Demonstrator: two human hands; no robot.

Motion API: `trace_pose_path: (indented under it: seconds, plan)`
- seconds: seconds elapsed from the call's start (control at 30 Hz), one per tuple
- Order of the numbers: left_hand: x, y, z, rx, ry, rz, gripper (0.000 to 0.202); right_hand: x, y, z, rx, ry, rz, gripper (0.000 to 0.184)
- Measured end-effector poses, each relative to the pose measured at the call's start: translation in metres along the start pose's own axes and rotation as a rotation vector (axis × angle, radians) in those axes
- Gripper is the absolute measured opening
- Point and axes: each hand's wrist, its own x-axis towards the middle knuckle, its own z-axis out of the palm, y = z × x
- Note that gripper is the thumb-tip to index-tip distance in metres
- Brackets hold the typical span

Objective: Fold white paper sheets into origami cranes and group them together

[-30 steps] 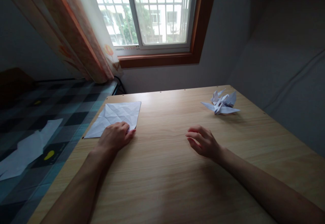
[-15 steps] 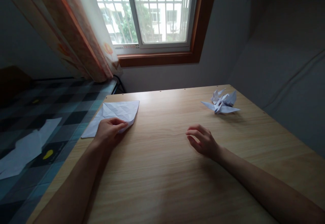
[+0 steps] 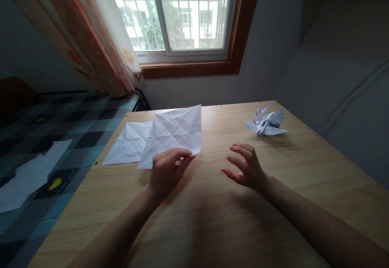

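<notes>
Head view: left hand [image 3: 166, 171] pinches one creased sheet [image 3: 176, 129], second sheet [image 3: 129, 142] beside; right hand [image 3: 247, 166] spread.

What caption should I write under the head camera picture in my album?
Left hand pinching a creased sheet, right hand open, folded paper farther back on the table.

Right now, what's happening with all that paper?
The person's left hand is pinching a creased paper sheet near its closest right corner. Another creased sheet lies on the table, partly hidden behind it. The right hand is empty, fingers spread. Some pointy, bird-like folded paper sits toward the table's far right corner.
</notes>
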Motion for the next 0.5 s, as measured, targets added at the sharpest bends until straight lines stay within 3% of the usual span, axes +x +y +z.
trace_pose_path:
  seconds: [0.07,0.17,0.27,0.33,0.43,0.5]
  plan:
    - [-0.014,0.014,0.022,-0.062,-0.141,0.135,0.011,0.000,-0.001,-0.001,-0.032,-0.079,-0.100,0.047]
    - [-0.030,0.021,0.040,-0.076,-0.263,0.237,0.018,0.001,-0.003,0.003,0.028,-0.342,-0.179,0.047]
    - [-0.031,0.015,0.038,-0.166,-0.413,0.258,0.018,0.000,-0.003,0.009,0.098,-0.565,-0.109,0.045]
    - [-0.027,0.006,0.032,-0.125,-0.439,0.193,0.024,-0.001,-0.001,0.012,0.156,-0.675,-0.048,0.045]
    - [-0.020,-0.014,0.025,0.149,-0.471,0.086,0.033,-0.003,0.007,0.013,0.314,-0.784,0.011,0.057]
    - [-0.019,-0.025,0.024,0.337,-0.619,0.056,0.046,-0.004,0.016,0.011,0.446,-0.769,0.088,0.065]
